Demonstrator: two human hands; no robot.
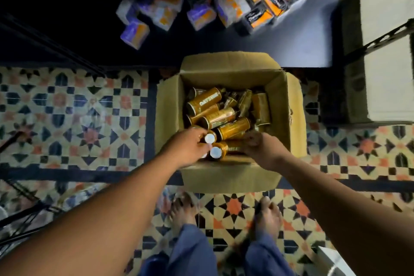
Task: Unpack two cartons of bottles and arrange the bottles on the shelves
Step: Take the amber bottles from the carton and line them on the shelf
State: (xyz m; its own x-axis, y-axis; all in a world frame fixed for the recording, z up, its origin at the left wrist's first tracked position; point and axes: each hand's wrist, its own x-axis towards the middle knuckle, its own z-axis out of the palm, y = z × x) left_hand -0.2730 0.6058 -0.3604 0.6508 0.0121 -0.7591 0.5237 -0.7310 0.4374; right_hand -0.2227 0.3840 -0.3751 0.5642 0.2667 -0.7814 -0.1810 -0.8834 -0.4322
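An open brown carton stands on the patterned floor in front of my feet. Inside it lie several amber bottles with gold labels, jumbled on their sides. My left hand reaches into the near left corner and grips two bottles by their white-capped ends. My right hand is in the near right part of the carton, fingers curled round a bottle lying at the front. How firmly the right hand holds it is hard to see.
A low dark shelf lies behind the carton with several orange, purple and black product boxes on it. Closed pale cartons sit on a rack at the right. A dark metal rack frame runs along the left.
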